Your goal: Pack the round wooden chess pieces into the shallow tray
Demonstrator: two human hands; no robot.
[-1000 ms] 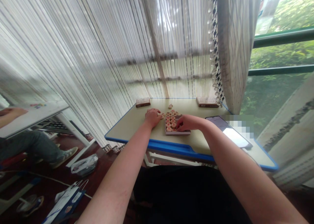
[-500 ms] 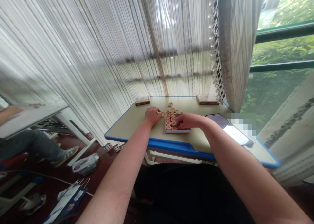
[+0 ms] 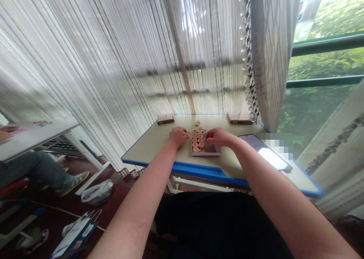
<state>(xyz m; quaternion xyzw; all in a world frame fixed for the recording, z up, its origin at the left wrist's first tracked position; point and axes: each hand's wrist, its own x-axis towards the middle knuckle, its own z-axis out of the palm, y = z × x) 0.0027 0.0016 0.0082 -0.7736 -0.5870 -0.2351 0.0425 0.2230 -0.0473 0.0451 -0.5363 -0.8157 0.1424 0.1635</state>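
A small flat box (image 3: 212, 150) lies on the beige desk (image 3: 153, 145), partly filled with round wooden pieces (image 3: 198, 143) marked in red. More loose pieces (image 3: 197, 123) sit beyond it. My left hand (image 3: 178, 136) rests curled on the desk just left of the box, fingers closed over loose pieces. My right hand (image 3: 217, 136) hovers over the box's far right corner, fingers pinched together; what they hold is too small to make out.
A phone (image 3: 265, 151) lies lit at the right of the desk. Two small boxes (image 3: 165, 118) (image 3: 239, 117) stand at the far edge by the string curtain (image 3: 127, 62). Another person's legs (image 3: 40, 172) and a white table (image 3: 34, 134) are at left; bags (image 3: 95, 191) lie on the floor.
My right hand has lifted from the box's near middle toward its far right corner, uncovering the empty part of the box. My left hand has barely shifted.
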